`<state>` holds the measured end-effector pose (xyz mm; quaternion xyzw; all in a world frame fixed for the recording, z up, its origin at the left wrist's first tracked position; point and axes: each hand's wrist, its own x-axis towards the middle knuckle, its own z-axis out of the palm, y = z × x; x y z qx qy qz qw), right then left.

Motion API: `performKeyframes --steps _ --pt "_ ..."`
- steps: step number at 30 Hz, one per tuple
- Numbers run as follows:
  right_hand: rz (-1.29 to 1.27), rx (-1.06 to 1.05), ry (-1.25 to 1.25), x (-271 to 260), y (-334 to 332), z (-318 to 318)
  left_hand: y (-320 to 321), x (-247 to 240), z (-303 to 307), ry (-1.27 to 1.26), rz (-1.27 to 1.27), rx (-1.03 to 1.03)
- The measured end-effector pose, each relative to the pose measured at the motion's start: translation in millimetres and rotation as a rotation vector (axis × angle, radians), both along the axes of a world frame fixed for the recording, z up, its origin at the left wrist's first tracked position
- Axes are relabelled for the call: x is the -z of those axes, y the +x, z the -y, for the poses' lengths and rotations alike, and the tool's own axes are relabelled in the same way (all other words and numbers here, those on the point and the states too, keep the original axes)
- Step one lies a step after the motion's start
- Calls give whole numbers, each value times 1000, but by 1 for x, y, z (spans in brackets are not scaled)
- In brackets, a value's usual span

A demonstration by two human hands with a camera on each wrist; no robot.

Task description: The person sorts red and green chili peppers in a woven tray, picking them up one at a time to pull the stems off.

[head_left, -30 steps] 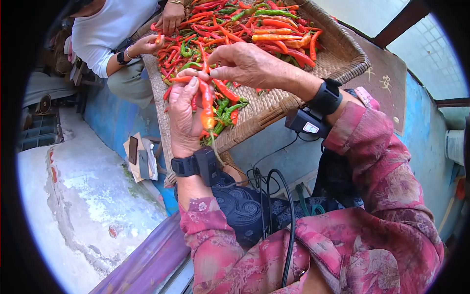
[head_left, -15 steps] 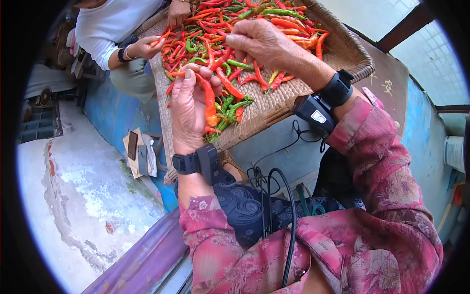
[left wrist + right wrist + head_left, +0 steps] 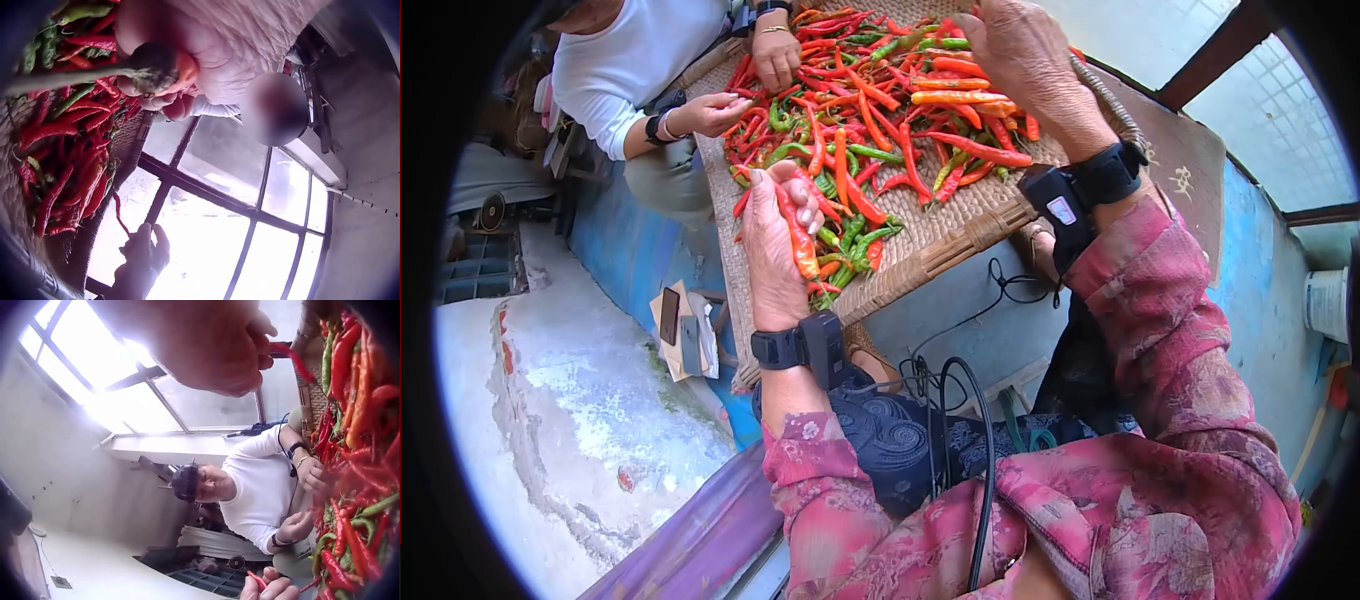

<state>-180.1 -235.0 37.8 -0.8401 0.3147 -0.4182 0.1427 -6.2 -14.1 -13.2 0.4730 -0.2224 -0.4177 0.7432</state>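
In the head view my left hand (image 3: 775, 250) curls round a red chili (image 3: 799, 235) over the near left part of the woven tray (image 3: 940, 262). The left wrist view shows that chili's stem end (image 3: 156, 69) close up against the palm. My right hand (image 3: 1035, 75) is raised over the tray's far right side. A thin red chili (image 3: 294, 360) is pinched in the right hand's fingers (image 3: 264, 347) in the right wrist view, and the left wrist view shows it hanging from them. Red, orange and green chilies (image 3: 870, 120) lie heaped on the tray.
Another person in a white shirt (image 3: 640, 60) sits at the tray's far left, one hand (image 3: 777, 58) on the chilies and the other (image 3: 715, 115) by the edge. Black cables (image 3: 990, 450) hang near the lap. A phone (image 3: 669, 316) lies at left.
My right hand has moved away from the left hand, up and right across the tray. The left hand's chili has tilted and sits deeper in the fingers. The other person's left-side hand no longer shows a chili.
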Motion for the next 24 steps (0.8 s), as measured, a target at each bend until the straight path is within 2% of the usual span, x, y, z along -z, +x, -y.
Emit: performKeyframes --steps 2,4,6,8,9,10,11,12,13,14,16,17,18,20,21,22,24 --pt "-172 1 155 -6 1 -6 3 1 1 -56 -70 61" --pt "-87 -65 -142 22 18 -11 6 6 2 -69 -61 97" --pt "-112 -414 264 38 30 -36 1 8 7 -22 6 25" --pt "-168 -687 379 43 37 -69 -6 10 10 -16 3 -17" --pt "-151 -755 484 48 42 -84 -12 9 13 -25 65 -28" --pt "-214 -735 483 45 44 -95 -17 7 14 -34 127 -42" --pt "-245 -793 525 43 46 -98 -20 4 13 -43 79 17" --pt "-278 -851 567 41 49 -100 -23 2 12 -26 165 39" --pt "-112 -878 436 57 59 -102 -28 0 12 -5 162 24" --pt "-112 -881 434 63 63 -99 -32 -3 12 15 159 11" --pt "-190 -910 606 61 67 -99 -33 -1 13 9 183 -9" --pt "-39 -891 566 61 65 -101 -33 -1 13 3 206 -27" --pt "-209 -834 588 57 67 -97 -34 -2 13 4 206 -33" --pt "-78 -808 701 52 66 -98 -35 -5 14 12 218 -40" --pt "-23 -802 650 52 72 -94 -30 -2 12 51 287 20" --pt "-42 -726 728 52 69 -89 -24 1 11 111 298 65" --pt "7 -642 719 50 65 -81 -24 3 9 182 311 166"
